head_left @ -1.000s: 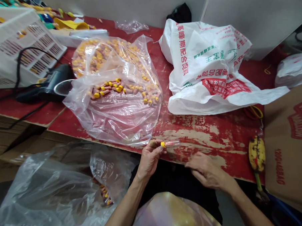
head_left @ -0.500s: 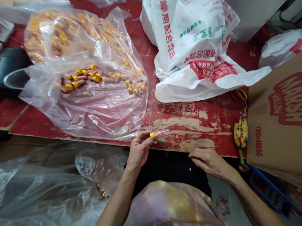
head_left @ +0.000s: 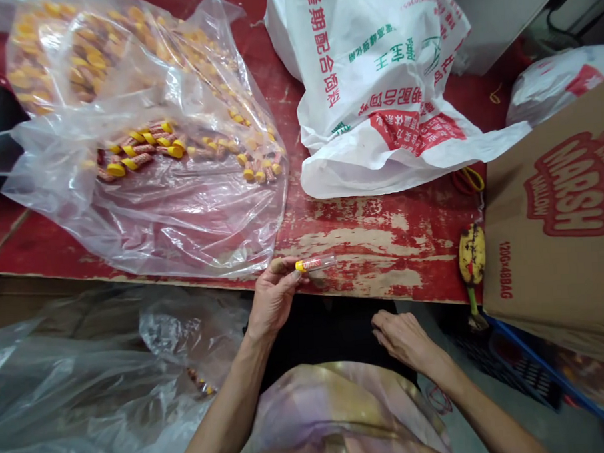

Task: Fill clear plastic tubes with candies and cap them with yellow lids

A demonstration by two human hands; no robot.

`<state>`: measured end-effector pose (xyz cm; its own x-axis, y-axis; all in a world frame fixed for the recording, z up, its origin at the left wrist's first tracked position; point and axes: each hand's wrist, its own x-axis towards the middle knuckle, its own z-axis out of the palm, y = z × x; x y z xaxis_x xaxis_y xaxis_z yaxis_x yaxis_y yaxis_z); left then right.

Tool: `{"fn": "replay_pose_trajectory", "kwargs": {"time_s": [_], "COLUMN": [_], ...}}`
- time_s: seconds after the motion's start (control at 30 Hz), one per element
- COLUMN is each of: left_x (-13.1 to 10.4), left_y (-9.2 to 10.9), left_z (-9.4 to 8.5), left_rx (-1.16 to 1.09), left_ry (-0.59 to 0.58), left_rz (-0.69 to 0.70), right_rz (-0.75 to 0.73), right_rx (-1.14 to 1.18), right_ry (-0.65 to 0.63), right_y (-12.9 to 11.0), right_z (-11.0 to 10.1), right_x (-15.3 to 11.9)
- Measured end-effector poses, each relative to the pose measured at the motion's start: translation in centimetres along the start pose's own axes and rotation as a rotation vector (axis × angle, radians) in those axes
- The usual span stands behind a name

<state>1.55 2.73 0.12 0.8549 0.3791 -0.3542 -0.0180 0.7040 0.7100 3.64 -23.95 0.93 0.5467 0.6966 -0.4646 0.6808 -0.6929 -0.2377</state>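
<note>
Between the thumb and fingers of my left hand [head_left: 271, 300] is a small clear plastic tube [head_left: 315, 262] with a yellow cap, lying nearly level above the table's front edge. Red marks show in its capped half; the far half looks clear. My right hand [head_left: 403, 337] hovers over the dark cloth of my lap, fingers curled together, and whatever they may hold is hidden. Beyond my left hand lies a large clear plastic bag [head_left: 182, 222]. In it are many yellow-capped tubes [head_left: 141, 148] with reddish contents.
A white printed sack [head_left: 373, 146] lies on the worn red table [head_left: 353, 244]. To the right stand a spotted banana [head_left: 472, 254] and a cardboard box [head_left: 548, 256], with a blue crate [head_left: 543, 369] below. Loose clear plastic [head_left: 88, 383] fills the lower left.
The view has shifted, so the table's things appear further left and slightly higher. My left hand still holds the tube. My right hand has moved slightly lower, towards my lap.
</note>
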Motion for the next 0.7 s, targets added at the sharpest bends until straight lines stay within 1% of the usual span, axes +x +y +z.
{"fn": "replay_pose_trajectory", "kwargs": {"time_s": [0.1,0.17,0.2,0.27,0.33,0.43,0.5,0.6,0.7], "left_x": [-0.1,-0.1,-0.2,-0.2,-0.2,-0.1,-0.1,0.0,0.1], "left_y": [0.1,0.1,0.1,0.1,0.1,0.1,0.2,0.3,0.4], "left_z": [0.0,0.0,0.0,-0.1,-0.1,-0.1,-0.1,0.0,0.1], "left_rx": [0.000,-0.004,-0.006,-0.011,-0.012,-0.008,-0.005,-0.004,-0.004], "left_ry": [0.001,-0.004,-0.007,-0.012,-0.014,-0.012,-0.009,-0.002,-0.002], "left_rz": [-0.003,-0.002,-0.001,0.001,0.001,-0.006,-0.008,-0.008,-0.017], "right_rz": [0.027,0.085,0.126,0.235,0.376,0.529,0.573,0.613,0.590], "right_rx": [0.175,0.283,0.297,0.197,0.016,-0.146,-0.178,-0.184,-0.153], "right_ry": [0.040,0.085,0.100,0.081,0.010,-0.052,-0.049,-0.005,0.030], "right_y": [1.0,2.3,3.2,5.1,6.9,8.7,9.3,9.6,9.6], "right_z": [-0.8,-1.4,-1.4,-1.1,-0.3,1.0,1.5,1.6,1.8], "right_x": [-0.5,-1.1,-1.5,-2.4,-3.4,-5.0,-5.9,-6.7,-6.7]}}
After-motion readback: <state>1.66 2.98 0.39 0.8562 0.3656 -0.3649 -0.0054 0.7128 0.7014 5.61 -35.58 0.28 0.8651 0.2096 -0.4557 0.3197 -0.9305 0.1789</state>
